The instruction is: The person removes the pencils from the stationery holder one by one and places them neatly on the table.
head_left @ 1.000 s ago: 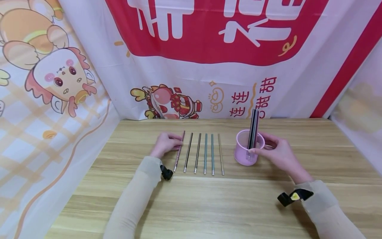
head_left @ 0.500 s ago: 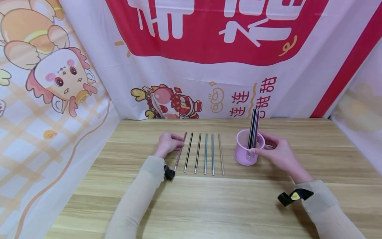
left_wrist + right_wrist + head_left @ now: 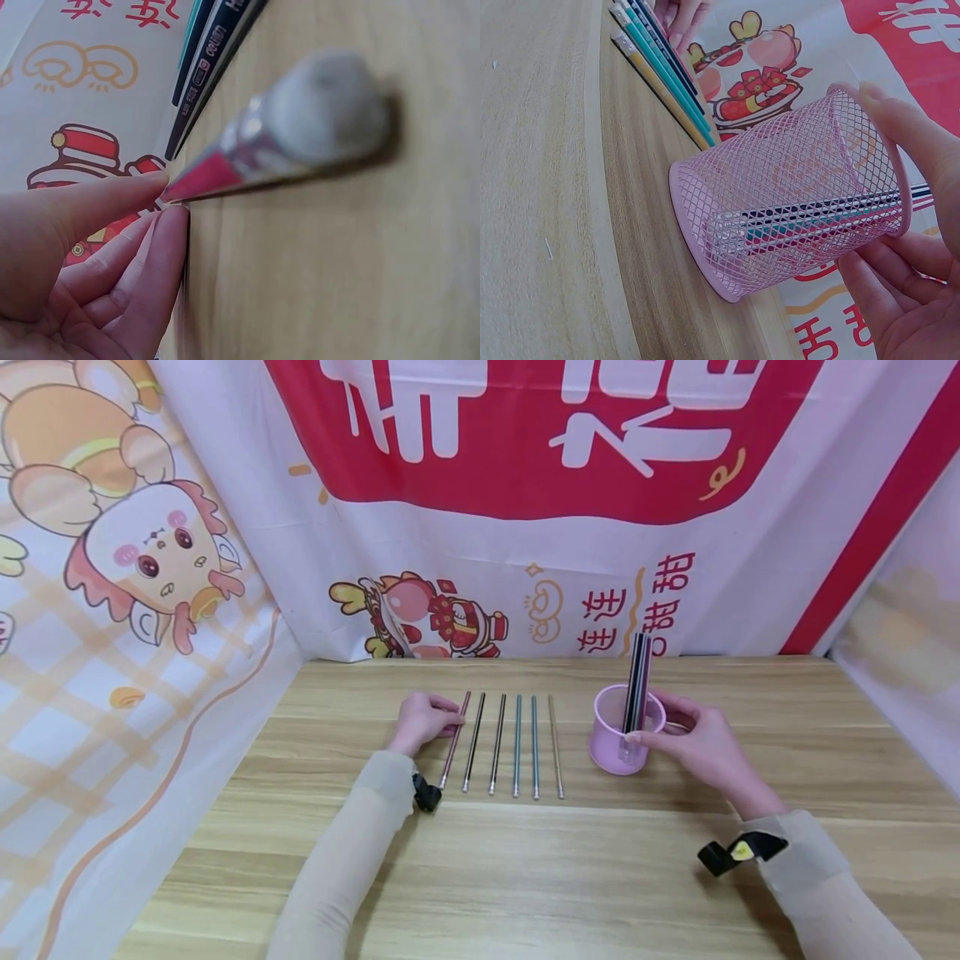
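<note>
In the head view my left hand (image 3: pixel 422 722) pinches a dark pink pencil (image 3: pixel 450 762) at the left end of a row of pencils. The left wrist view has its pale eraser (image 3: pixel 326 109) close to the camera, with thumb and finger on the shaft further along. My right hand (image 3: pixel 701 747) grips the rim of a pink mesh pencil cup (image 3: pixel 611 756), which stands upright on the table. Several pencils (image 3: pixel 802 221), black, teal and red, lean together inside the cup, eraser ends down.
To the right of the pink pencil lie two black pencils (image 3: pixel 497 747), two teal pencils (image 3: pixel 517 747) and a yellowish pencil (image 3: pixel 556 747), roughly side by side on the wooden table (image 3: pixel 525 877). A printed cloth (image 3: pixel 450 552) hangs behind the table.
My left hand has shifted slightly right with the pink pencil, closer to the neighbouring black one. My right hand and the pencil cup have stayed in place.
</note>
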`<state>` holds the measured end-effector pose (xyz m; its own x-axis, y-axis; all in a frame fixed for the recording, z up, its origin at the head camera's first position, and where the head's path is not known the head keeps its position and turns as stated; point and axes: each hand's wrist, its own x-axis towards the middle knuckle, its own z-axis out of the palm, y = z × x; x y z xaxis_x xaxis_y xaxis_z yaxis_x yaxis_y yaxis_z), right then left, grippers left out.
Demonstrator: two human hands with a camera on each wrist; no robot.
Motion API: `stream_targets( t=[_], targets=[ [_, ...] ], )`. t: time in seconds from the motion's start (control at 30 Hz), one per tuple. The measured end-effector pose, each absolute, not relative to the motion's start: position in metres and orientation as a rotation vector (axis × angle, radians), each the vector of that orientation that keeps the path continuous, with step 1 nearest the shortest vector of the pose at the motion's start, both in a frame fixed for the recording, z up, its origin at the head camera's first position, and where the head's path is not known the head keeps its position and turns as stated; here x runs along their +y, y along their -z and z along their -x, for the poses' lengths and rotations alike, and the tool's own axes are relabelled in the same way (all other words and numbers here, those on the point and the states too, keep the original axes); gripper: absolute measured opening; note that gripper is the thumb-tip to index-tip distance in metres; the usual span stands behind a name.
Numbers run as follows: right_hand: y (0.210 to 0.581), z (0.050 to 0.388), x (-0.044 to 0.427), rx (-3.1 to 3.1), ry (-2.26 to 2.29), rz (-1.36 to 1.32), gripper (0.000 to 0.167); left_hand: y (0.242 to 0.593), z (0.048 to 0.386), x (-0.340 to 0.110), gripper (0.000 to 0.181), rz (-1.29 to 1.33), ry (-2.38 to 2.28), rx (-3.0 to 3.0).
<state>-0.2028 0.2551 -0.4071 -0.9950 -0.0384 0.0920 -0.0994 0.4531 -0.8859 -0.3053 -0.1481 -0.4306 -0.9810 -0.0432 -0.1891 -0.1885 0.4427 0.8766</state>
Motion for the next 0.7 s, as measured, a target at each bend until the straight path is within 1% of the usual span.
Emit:
stream_targets(
  t=[0.2,0.4,0.5,0.7],
  targets=[
    [0.408,0.203,0.255,-2.629,-1.611,-0.123,0.081,0.427,0.304,-0.149,0.027,0.199,-1.630,2.510],
    [0.407,0.202,0.255,-2.610,-1.620,-0.133,0.082,0.408,0.303,-0.144,0.040,0.131,-1.679,2.499],
    [0.406,0.201,0.255,-2.612,-1.621,-0.132,0.082,0.396,0.299,-0.137,0.043,0.039,-1.702,2.503],
    [0.406,0.201,0.254,-2.607,-1.620,-0.134,0.081,0.378,0.290,-0.114,0.040,-0.165,-1.752,2.526]
  ],
)
